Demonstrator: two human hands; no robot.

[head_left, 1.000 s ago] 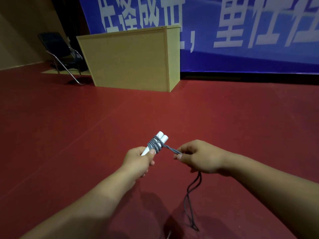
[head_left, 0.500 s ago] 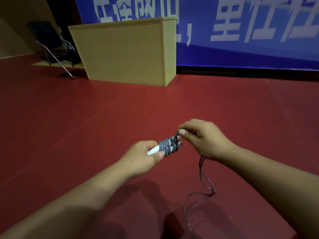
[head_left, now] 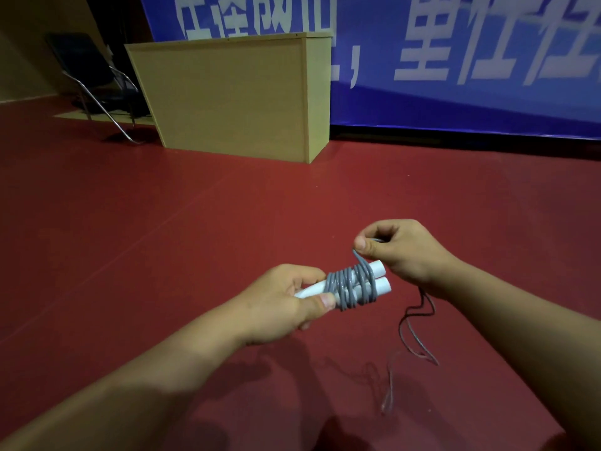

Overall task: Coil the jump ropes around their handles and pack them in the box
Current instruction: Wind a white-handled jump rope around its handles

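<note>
You have wide red floor [head_left: 162, 222] all round, the wooden cabinet [head_left: 227, 96] far ahead. Since half a second ago your right hand [head_left: 400, 252] has lifted off the white handles [head_left: 374, 281], pinching the grey rope [head_left: 349, 284] just above them. Your left hand [head_left: 279, 304] grips the handles' near end; slack rope trails below your right wrist.

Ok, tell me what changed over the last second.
The right hand carried the rope from beside the handles up and over them, laying on another turn; the coil grew and the loose tail shortened. The left hand kept gripping the handles, and the right hand kept its pinch on the rope.
</note>
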